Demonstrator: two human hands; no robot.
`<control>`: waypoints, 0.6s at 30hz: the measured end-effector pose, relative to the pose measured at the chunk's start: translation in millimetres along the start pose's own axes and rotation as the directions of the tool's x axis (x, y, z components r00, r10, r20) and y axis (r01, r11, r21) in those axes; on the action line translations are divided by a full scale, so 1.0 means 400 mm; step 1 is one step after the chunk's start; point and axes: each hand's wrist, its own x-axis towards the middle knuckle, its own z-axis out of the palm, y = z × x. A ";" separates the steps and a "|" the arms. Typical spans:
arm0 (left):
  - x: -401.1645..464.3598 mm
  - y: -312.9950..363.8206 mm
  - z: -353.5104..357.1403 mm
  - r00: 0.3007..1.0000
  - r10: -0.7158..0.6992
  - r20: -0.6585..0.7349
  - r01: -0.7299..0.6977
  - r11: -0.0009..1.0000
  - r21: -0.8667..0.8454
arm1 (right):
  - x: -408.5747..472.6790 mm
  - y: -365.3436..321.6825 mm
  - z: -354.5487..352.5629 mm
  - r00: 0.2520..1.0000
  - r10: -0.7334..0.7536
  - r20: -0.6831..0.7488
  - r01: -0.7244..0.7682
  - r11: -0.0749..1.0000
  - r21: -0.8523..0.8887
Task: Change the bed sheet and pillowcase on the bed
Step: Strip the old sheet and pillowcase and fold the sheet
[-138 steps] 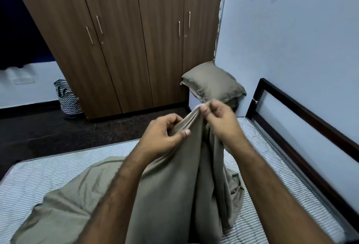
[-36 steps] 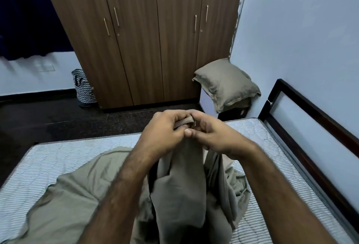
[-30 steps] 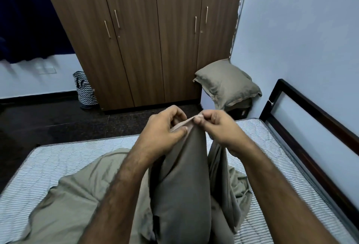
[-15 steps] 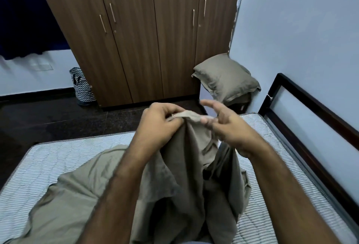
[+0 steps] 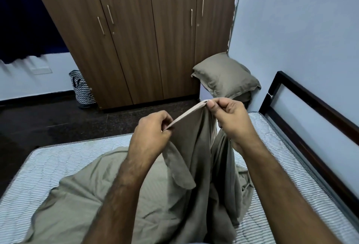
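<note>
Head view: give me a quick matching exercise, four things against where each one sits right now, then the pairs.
Things:
1. bed sheet
2. pillow
3. zigzag basket
4. bed frame rail

Places:
A. on the floor at the wardrobe's left corner
B. along the wall, right of the mattress
C. beyond the mattress, in the corner between wardrobe and wall
D. bunched on the striped mattress, its hem pinched taut between both hands

Pairs: 1-D, 2-C, 3-A, 4-B

The left hand and right hand each pinch the sheet's hem above the mattress; the wardrobe stands behind.
</note>
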 end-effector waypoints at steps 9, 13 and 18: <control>-0.020 0.008 -0.073 0.938 0.005 0.348 0.189 0.833 -0.520 | 0.047 0.091 -0.040 0.956 -0.244 -0.164 0.130 0.852 -0.506; -0.015 -0.021 -0.030 0.971 -0.166 0.170 0.173 0.984 -0.029 | 0.057 0.091 -0.028 0.959 -0.200 -0.201 0.121 0.929 -0.350; -0.008 -0.010 -0.051 0.995 0.053 0.089 -0.038 0.985 -0.169 | 0.074 0.102 -0.043 0.984 -0.116 -0.135 0.062 0.934 -0.351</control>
